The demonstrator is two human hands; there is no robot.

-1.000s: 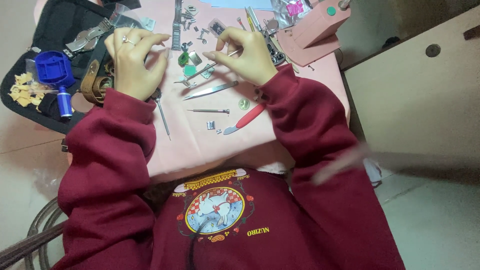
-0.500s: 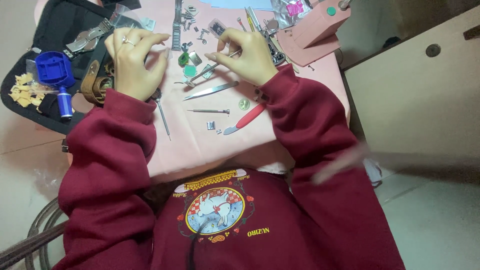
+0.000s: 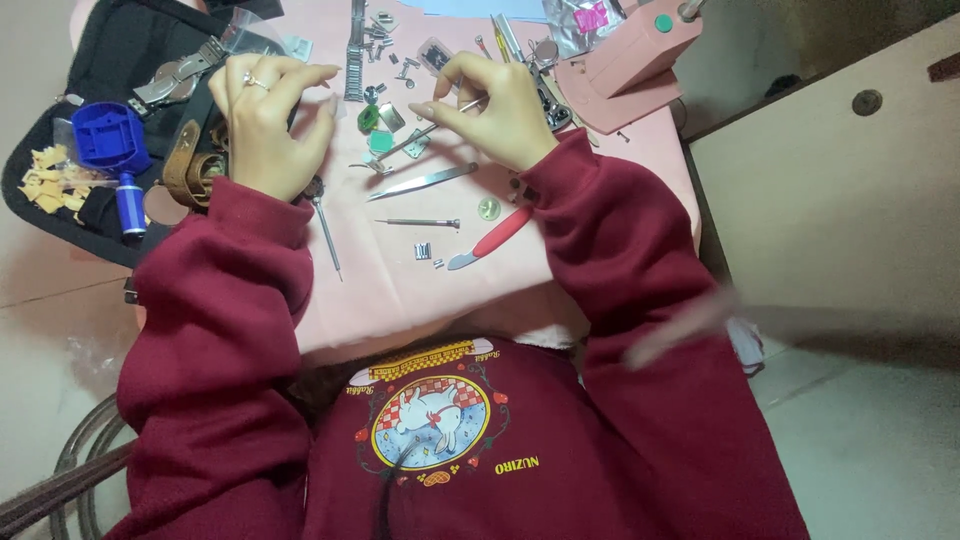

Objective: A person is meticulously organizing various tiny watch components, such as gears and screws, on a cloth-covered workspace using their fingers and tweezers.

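Both hands are up over the pink work mat (image 3: 400, 290) now, maroon sleeves running in from below. The right hand (image 3: 495, 105) is curled narrow, thumb and fingertips pinched on a thin metal tool (image 3: 425, 135) whose shaft slants down and left to a small green piece (image 3: 380, 141) lying on the mat between the two hands; whether the tip actually touches it I can't tell from here. The left hand (image 3: 265, 115), ring on one finger, has its fingers bunched toward the thumb at the mat's left edge, and what it grips, if anything, is hidden behind the knuckles. Just below the green piece lie steel tweezers (image 3: 420, 183), then a slim pin-like driver (image 3: 418, 222), and a red-handled knife (image 3: 490, 238) angled beside the right wrist, a small round part (image 3: 488, 208) close above it. A second screwdriver (image 3: 328, 232) lies beside the left wrist. Up top a metal watch bracelet (image 3: 354, 55) runs straight along the mat among loose links. Off to the left, on a black tool pouch (image 3: 100, 75), sit a blue holder block (image 3: 108, 135), a brown leather strap (image 3: 185, 170) and a wristwatch (image 3: 175, 75). A pink press tool (image 3: 625, 65) stands at the mat's far right corner
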